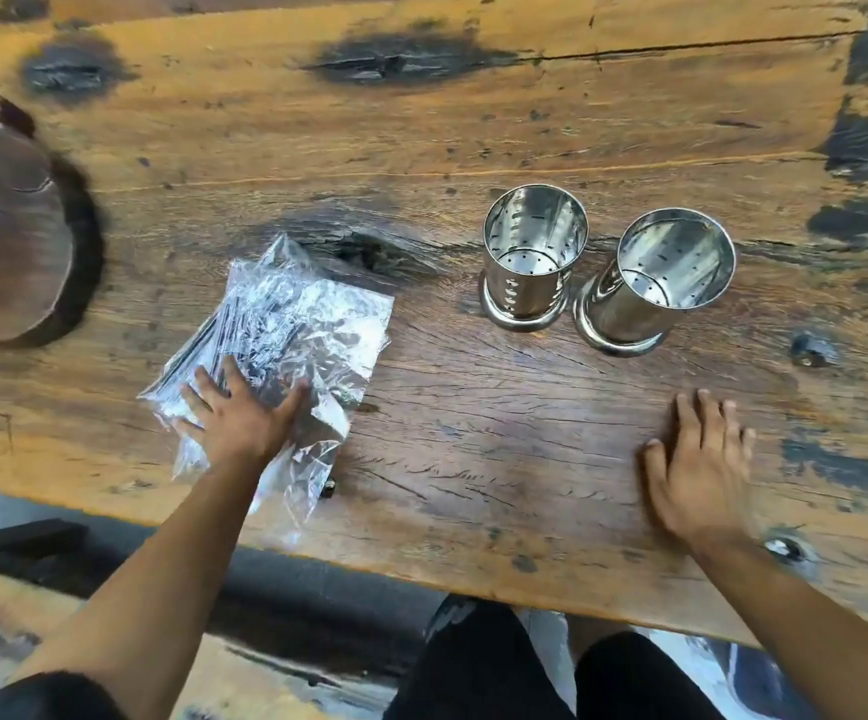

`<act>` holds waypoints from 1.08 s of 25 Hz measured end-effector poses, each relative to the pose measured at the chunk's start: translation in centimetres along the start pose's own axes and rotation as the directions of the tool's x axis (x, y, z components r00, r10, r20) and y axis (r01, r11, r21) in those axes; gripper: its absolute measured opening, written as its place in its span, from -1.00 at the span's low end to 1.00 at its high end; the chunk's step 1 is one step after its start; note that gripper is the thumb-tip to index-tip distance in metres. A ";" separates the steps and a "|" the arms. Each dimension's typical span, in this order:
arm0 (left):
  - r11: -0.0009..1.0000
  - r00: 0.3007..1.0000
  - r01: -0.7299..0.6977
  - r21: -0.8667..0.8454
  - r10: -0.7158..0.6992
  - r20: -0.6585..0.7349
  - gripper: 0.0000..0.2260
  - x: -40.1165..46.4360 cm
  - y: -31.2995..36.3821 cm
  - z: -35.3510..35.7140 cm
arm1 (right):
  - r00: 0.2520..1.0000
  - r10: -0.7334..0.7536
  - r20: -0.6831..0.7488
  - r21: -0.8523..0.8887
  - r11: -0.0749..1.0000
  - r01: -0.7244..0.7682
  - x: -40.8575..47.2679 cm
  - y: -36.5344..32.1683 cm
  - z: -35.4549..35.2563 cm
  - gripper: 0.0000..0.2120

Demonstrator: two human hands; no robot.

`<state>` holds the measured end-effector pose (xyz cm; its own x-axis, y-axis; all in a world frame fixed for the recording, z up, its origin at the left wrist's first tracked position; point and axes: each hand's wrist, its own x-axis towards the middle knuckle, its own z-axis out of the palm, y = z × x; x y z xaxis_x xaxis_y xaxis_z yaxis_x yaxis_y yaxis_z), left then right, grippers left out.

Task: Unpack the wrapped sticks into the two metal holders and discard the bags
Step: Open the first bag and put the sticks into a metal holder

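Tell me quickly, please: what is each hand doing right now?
Left hand: open, fingers spread, pressing on the plastic bags.
Right hand: open, holding nothing, flat over the wooden table.

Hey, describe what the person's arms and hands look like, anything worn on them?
Both forearms are bare right down to the wrists. The left hand and right hand wear no gloves, and no watch, bracelet or ring shows. Only a dark sleeve edge appears high on the left arm, at the frame's bottom corner. The right hand is slightly blurred.
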<state>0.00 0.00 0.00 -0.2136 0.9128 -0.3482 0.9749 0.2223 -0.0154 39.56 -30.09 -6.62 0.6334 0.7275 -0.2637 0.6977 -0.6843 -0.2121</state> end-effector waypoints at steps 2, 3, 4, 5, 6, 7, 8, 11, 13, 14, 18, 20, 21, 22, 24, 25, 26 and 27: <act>0.999 0.996 -0.036 0.026 0.034 0.081 0.00 0.2 0.5 1.3 | 0.999 0.042 -0.035 0.030 0.999 -0.041 0.1 0.1 0.1 -0.34; 0.999 0.994 -0.044 0.007 0.043 0.102 -0.01 0.2 0.7 2.1 | 0.997 0.057 -0.058 0.038 0.998 -0.054 0.1 0.1 0.5 -0.32; 0.998 0.993 -0.066 -0.025 0.068 0.099 -0.02 -0.2 1.1 2.7 | 0.995 0.071 -0.073 0.049 0.997 -0.067 0.0 -0.1 0.7 -0.31; 0.997 0.994 -0.075 -0.029 0.077 0.075 -0.04 -0.6 1.1 3.4 | 0.993 0.078 -0.091 0.056 0.996 -0.074 0.0 -0.4 1.0 -0.31; 0.996 0.995 -0.082 -0.027 0.083 0.063 -0.08 -0.9 0.9 4.0 | 0.991 0.082 -0.110 0.064 0.995 -0.075 0.0 -0.7 1.2 -0.31; 0.995 0.994 -0.093 -0.026 0.095 0.052 -0.12 -1.3 0.9 4.3 | 0.988 0.085 -0.126 0.063 0.995 -0.078 0.0 -0.7 1.3 -0.31; 0.993 0.993 -0.113 -0.025 0.114 0.039 -0.17 -1.6 0.9 4.7 | 0.985 0.093 -0.145 0.067 0.994 -0.084 0.1 -0.6 1.4 -0.31; 0.985 0.985 -0.172 -0.014 0.172 -0.006 -0.37 -2.8 1.1 5.5 | 0.981 0.108 -0.160 0.054 0.994 -0.100 0.0 -0.6 1.5 -0.32; 0.974 0.974 -0.224 -0.024 0.222 -0.048 -0.46 -3.6 1.3 5.8 | 0.978 0.110 -0.174 0.047 0.994 -0.104 -0.1 -0.7 1.6 -0.32; 0.969 0.968 -0.245 -0.034 0.242 -0.067 -0.48 -4.1 1.5 5.9 | 0.979 0.109 -0.174 0.046 0.994 -0.103 0.0 -0.6 1.5 -0.32; 0.923 0.919 -0.384 -0.024 0.379 -0.104 -0.52 -7.0 3.1 6.9 | 0.980 0.105 -0.171 0.043 0.994 -0.099 0.0 -0.5 1.5 -0.32; 0.882 0.878 -0.471 0.002 0.469 -0.094 -0.50 -9.2 4.5 7.4 | 0.982 0.109 -0.155 0.050 0.994 -0.102 0.0 -0.4 1.4 -0.33; 0.852 0.848 -0.523 0.025 0.523 -0.089 -0.50 -10.4 5.3 7.7 | 0.984 0.107 -0.145 0.047 0.994 -0.102 0.0 -0.4 1.3 -0.33; 0.815 0.812 -0.576 0.055 0.579 -0.078 -0.52 -11.6 6.1 8.1 | 0.985 0.103 -0.137 0.045 0.994 -0.098 0.0 -0.4 1.2 -0.33; 0.734 0.735 -0.669 0.117 0.677 -0.036 -0.55 -14.2 7.8 9.4 | 0.988 0.101 -0.118 0.062 0.994 -0.094 0.1 -0.1 1.1 -0.33; 0.704 0.709 -0.697 0.135 0.705 -0.012 -0.55 -15.5 8.7 10.1 | 0.990 0.091 -0.110 0.074 0.994 -0.083 0.1 0.0 1.0 -0.33; 0.688 0.697 -0.710 0.150 0.717 0.012 -0.55 -16.5 9.5 10.5 | 0.992 0.073 -0.102 0.084 0.994 -0.064 0.2 -0.2 1.0 -0.34; 0.672 0.685 -0.722 0.163 0.727 0.035 -0.55 -17.6 10.5 11.1 | 0.994 0.055 -0.092 0.088 0.995 -0.047 0.3 0.3 0.9 -0.34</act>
<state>14.69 -17.57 -4.38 0.5650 0.7753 -0.2824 0.8201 -0.5653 0.0886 39.64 -30.12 -7.63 0.6990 0.6902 -0.1871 0.6349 -0.7194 -0.2816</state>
